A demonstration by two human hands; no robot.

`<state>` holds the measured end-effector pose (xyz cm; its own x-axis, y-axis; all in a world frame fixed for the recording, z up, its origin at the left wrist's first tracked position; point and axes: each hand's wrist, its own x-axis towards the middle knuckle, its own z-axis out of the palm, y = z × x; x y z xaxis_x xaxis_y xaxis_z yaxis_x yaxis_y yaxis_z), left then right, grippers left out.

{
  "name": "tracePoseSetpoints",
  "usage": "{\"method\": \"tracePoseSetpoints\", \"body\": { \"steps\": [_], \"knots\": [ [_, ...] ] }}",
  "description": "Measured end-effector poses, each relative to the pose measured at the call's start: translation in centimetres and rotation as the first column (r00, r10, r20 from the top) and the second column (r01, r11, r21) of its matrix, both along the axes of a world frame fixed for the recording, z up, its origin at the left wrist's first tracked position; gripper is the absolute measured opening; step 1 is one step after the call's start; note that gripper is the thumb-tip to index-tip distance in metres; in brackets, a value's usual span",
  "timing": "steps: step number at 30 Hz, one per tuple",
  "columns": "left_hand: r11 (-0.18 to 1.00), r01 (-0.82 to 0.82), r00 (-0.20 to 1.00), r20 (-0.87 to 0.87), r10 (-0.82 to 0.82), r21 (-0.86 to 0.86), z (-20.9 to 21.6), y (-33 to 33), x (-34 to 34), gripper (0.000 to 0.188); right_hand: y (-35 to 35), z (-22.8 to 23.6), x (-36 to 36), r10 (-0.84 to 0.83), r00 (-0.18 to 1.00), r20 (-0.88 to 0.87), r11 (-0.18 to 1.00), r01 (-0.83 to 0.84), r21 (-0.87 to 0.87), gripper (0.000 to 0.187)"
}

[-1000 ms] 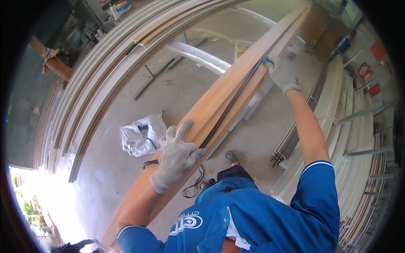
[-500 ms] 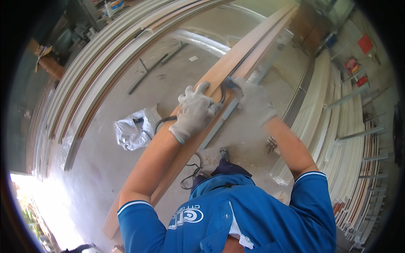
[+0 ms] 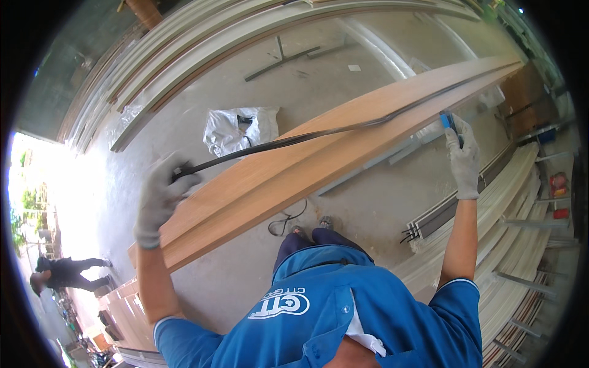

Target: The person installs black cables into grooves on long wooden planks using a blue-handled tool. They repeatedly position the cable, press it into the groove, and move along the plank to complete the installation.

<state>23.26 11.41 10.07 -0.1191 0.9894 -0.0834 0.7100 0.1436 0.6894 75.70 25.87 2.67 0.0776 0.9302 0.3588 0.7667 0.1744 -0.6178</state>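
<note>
My left hand (image 3: 158, 201), in a grey-white work glove and a little blurred, grips one end of a long black rubber strip (image 3: 288, 138). Raised off the near part of a long wood-coloured profile (image 3: 307, 170), the strip slants down to the right. Farther along, it lies in the lengthwise groove of that profile. My right hand (image 3: 465, 156), gloved too, is closed around a small tool (image 3: 446, 119) with a blue end, held just off the profile's right side. The fingers hide most of the tool, so its exact kind is unclear.
A silvery plastic bag (image 3: 224, 136) lies on the floor beyond the profile, near a metal stand (image 3: 282, 63). Long pale profiles (image 3: 184, 76) are stacked at far left, and more (image 3: 491, 208) on the right-hand racks. A person (image 3: 70, 273) is at left; a thin black loop (image 3: 288, 222) lies by my feet.
My left hand has come off the profile and swung left, pulling the black strip taut. My right hand has moved right, away from the groove, with the blue tool. The view has turned left.
</note>
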Motion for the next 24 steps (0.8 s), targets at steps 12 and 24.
{"method": "tracePoseSetpoints", "body": {
  "steps": [12,24],
  "knots": [
    [0.958,0.211,0.963,-0.21,-0.17,0.191,-2.2,-5.2,1.4,0.003,-4.7,-1.5,-3.2,-0.076,0.985,-0.157,0.997,0.079,0.007,0.036],
    [0.889,0.391,0.916,-0.198,-0.349,0.237,-3.7,-6.8,1.5,0.014,-7.5,-2.7,-8.3,-0.149,0.98,-0.132,0.989,0.146,-0.034,0.037]
  ]
}}
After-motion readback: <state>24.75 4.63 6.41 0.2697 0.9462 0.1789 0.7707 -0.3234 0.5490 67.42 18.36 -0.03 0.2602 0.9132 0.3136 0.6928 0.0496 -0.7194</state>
